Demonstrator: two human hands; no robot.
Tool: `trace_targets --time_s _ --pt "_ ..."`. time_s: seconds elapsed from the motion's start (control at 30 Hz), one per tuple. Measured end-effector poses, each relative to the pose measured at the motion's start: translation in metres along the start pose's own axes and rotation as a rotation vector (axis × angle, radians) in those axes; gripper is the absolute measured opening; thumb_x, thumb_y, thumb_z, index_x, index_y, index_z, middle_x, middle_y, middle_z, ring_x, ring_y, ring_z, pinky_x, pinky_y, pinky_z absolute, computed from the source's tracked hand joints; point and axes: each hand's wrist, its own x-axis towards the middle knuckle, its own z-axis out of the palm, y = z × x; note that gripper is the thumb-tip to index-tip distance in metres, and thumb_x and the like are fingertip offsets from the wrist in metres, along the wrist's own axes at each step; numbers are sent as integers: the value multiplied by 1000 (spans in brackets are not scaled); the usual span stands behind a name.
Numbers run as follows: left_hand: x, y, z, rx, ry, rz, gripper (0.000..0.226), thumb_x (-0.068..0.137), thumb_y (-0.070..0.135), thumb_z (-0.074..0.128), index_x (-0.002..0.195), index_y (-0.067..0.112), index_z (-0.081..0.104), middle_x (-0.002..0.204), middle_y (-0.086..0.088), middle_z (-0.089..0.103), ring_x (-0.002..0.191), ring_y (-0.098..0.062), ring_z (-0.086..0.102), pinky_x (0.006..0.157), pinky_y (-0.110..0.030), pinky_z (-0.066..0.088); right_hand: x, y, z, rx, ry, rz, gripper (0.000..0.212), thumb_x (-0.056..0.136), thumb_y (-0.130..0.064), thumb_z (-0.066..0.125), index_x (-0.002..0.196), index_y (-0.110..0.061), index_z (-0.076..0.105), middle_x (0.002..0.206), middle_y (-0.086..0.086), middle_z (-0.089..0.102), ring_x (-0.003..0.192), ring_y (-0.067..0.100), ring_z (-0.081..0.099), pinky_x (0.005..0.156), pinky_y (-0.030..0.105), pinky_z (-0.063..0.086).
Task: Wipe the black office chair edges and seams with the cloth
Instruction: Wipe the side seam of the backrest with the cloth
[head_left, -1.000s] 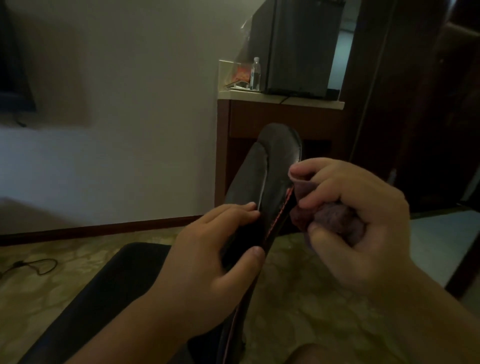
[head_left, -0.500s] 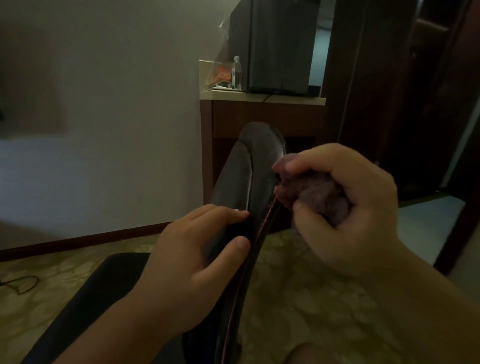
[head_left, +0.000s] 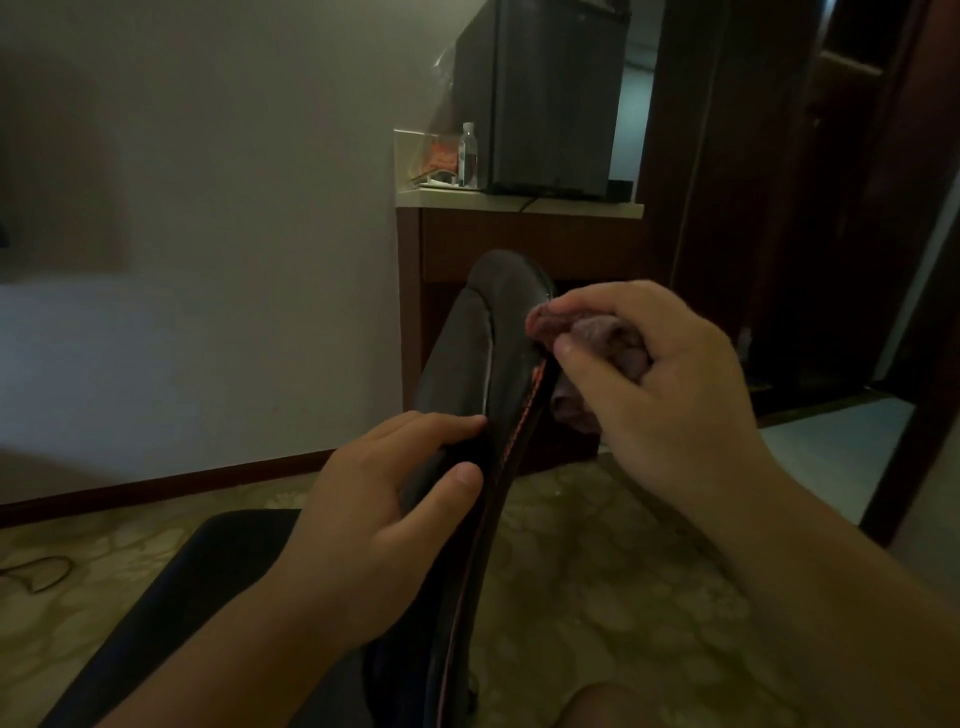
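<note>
**Cloth pressed to the chair's stitched edge**

The black office chair (head_left: 498, 332) stands edge-on to the camera, its backrest rising from the lower middle of the view toward the wooden cabinet (head_left: 519, 244) behind it. A line of red stitching (head_left: 511, 441) runs along the backrest's right edge.

The left hand (head_left: 374, 535) grips the backrest from the left side: its fingers (head_left: 441, 423) curl over the padded front and its thumb (head_left: 457, 486) presses on the near face just beside the seam, so the hand is clamped on the chair.

The right hand (head_left: 660, 395) holds a bunched purplish cloth (head_left: 597, 338), fingers and thumb closed tightly around it. The cloth touches the right edge of the backrest near the upper end of the stitching, above the left hand. Part of the cloth hangs below the thumb, beside the edge.

On the cabinet top sit 1 dark mini fridge (head_left: 550, 98), 1 clear bottle (head_left: 467, 156) and a plastic bag with red packaging (head_left: 439, 156). The floor (head_left: 597, 597) has a pale green patterned surface, and a thin cable (head_left: 36, 571) lies on it at the far left. The lighting is dim.
</note>
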Motion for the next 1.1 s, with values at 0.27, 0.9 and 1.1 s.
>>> trace_targets --time_s 0.27,0.9,1.1 --pt "9 0 1 45 -43 -3 41 87 37 51 127 42 62 141 36 46 135 12 37 114 -37 38 5 7 -3 -63 -71 77 14 94 -18 62 105 -26 64 102 -15 60 95 -9 58 73 3 46" --pt "33 -9 14 5 -71 -12 52 95 -3 51 132 33 61 140 29 51 123 10 51 103 -26 51 1 20 -5 -147 -86 -98 16 88 -20 64 102 -27 65 96 -9 62 91 1 60 77 12 50" --pt "42 -13 21 94 -52 46 46 95 0 53 129 29 63 137 32 48 124 9 49 106 -22 46 4 28 -11 -155 -130 -118 18 86 -18 66 103 -23 69 99 -8 65 94 4 61 79 23 54"
